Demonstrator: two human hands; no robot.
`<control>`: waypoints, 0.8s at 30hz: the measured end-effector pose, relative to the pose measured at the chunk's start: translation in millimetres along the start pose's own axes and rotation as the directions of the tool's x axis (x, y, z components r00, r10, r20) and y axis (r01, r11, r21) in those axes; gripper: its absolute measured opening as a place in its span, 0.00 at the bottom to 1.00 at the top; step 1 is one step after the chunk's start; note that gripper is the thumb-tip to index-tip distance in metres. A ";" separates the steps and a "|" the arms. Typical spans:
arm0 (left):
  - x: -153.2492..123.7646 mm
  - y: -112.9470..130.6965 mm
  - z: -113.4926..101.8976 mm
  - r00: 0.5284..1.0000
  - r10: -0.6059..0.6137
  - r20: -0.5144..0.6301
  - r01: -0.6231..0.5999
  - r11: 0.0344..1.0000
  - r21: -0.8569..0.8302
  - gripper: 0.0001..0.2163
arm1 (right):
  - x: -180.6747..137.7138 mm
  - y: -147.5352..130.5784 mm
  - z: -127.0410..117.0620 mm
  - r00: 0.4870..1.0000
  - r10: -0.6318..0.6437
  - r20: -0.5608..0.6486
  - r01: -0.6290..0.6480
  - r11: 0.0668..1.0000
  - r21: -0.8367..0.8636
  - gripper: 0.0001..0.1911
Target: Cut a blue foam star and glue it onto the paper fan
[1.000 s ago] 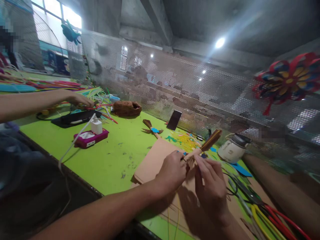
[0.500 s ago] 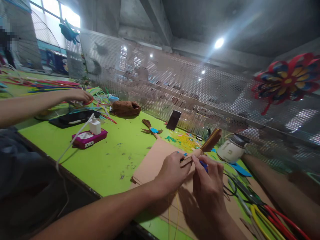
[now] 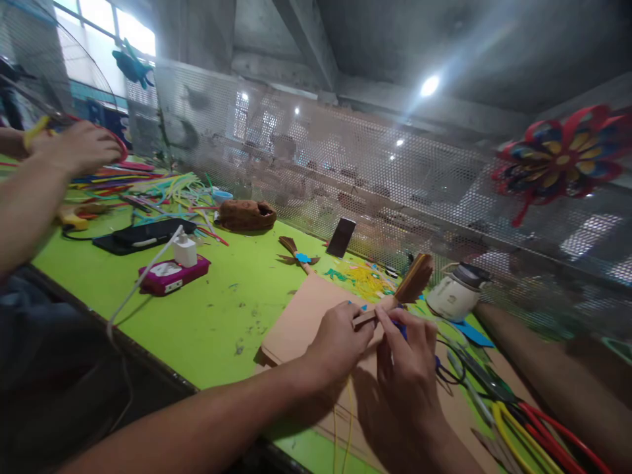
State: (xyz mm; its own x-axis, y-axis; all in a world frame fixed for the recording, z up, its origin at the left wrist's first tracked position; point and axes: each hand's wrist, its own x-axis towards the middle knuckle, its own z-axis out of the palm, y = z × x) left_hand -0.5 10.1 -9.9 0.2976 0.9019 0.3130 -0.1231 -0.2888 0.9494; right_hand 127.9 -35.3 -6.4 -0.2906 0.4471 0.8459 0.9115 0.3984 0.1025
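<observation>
My left hand (image 3: 340,342) and my right hand (image 3: 407,372) meet over a tan sheet (image 3: 306,309) on the green table (image 3: 217,309). Both are closed on a brown feather-shaped craft piece (image 3: 412,280) with a tan stem, which points up and to the right. A bit of blue shows under my right fingers. Thin yellow strips (image 3: 345,421) hang below my hands.
A finished brown feather piece (image 3: 296,253), a phone (image 3: 343,237) leaning on the mesh screen, a white pot (image 3: 457,296), a pink box with a charger (image 3: 172,270), scissors and coloured strips (image 3: 498,401) lie around. Another person's hand (image 3: 79,148) is raised at far left.
My hands shifted slightly left with the feather piece, my right fingers curling closer round its stem. The other person's hand lifted from the table up and to the left.
</observation>
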 end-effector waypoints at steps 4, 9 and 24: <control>-0.2 1.8 -1.3 0.999 0.017 -0.037 -0.014 0.997 0.077 0.09 | 1.0 -3.1 -1.8 1.000 0.021 0.009 -0.022 1.000 0.006 0.23; 0.4 0.1 -1.2 1.000 0.004 -0.007 -0.004 0.997 0.075 0.09 | 3.0 -5.9 -2.8 0.999 0.037 0.022 -0.038 0.999 0.018 0.23; 0.8 -2.3 1.0 1.000 -0.027 -0.006 0.026 0.989 -0.143 0.05 | 3.6 -3.4 -2.3 0.999 0.033 0.006 -0.033 0.998 0.049 0.24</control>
State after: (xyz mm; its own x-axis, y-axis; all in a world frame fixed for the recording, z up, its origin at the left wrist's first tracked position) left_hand 0.9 11.1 -11.8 0.2954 0.9111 0.2875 -0.2491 -0.2170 0.9438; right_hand 124.5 -36.9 -2.5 -0.2619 0.4651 0.8456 0.9053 0.4221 0.0483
